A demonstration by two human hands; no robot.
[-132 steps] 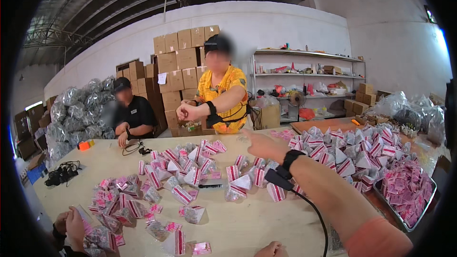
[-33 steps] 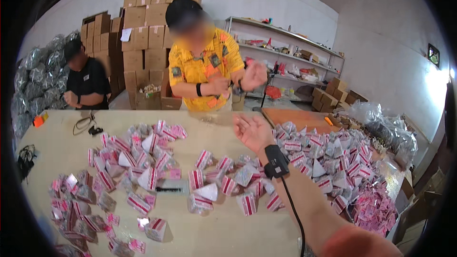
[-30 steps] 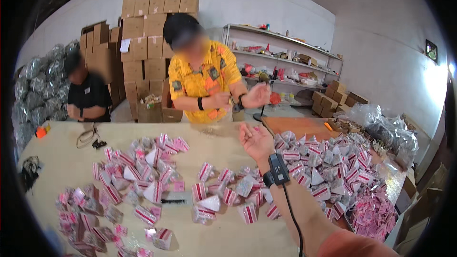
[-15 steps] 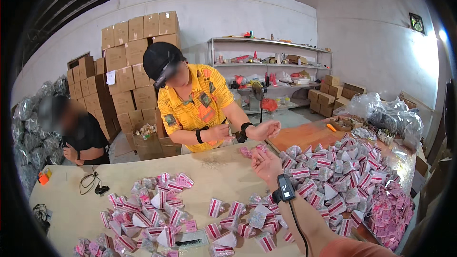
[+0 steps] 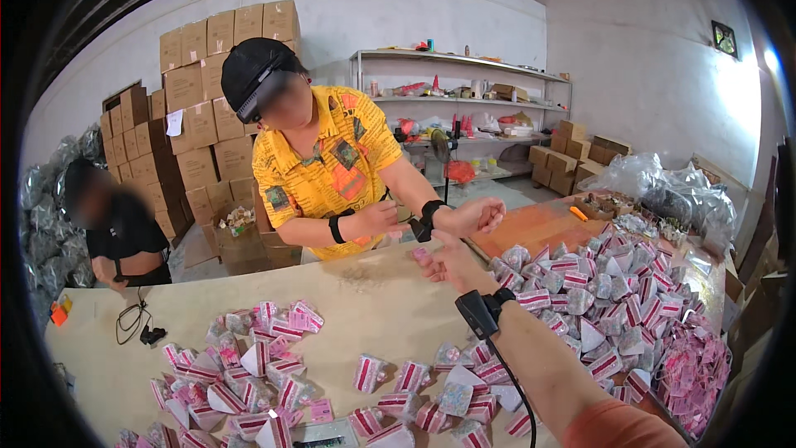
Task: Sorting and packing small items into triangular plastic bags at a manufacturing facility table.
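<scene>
My right hand (image 5: pixel 454 262) reaches out over the far side of the table from the lower right, a black device strapped at its wrist. Its index finger points at the black wristband device (image 5: pixel 424 222) on the co-worker's wrist. The other fingers are closed on small pink cards (image 5: pixel 423 256), of which only a bit shows. My left hand is out of view. Nearby, the co-worker in a yellow shirt (image 5: pixel 332 166) holds one forearm (image 5: pixel 454 221) out over the table. Clear-wrapped packs with pink-and-white labels (image 5: pixel 531 299) are heaped beside my forearm.
Another pile of packs (image 5: pixel 240 373) covers the left part of the beige table (image 5: pixel 348 307). A bundle of pink cards (image 5: pixel 684 373) lies at the right. A second person (image 5: pixel 120 232) sits far left, near a black cable (image 5: pixel 133 319). Cartons (image 5: pixel 199 124) and metal shelves (image 5: pixel 464 101) stand behind.
My right hand has turned and its index finger now extends to the co-worker's wristband. The co-worker's outstretched hand has rolled palm up. The view has shifted slightly.
</scene>
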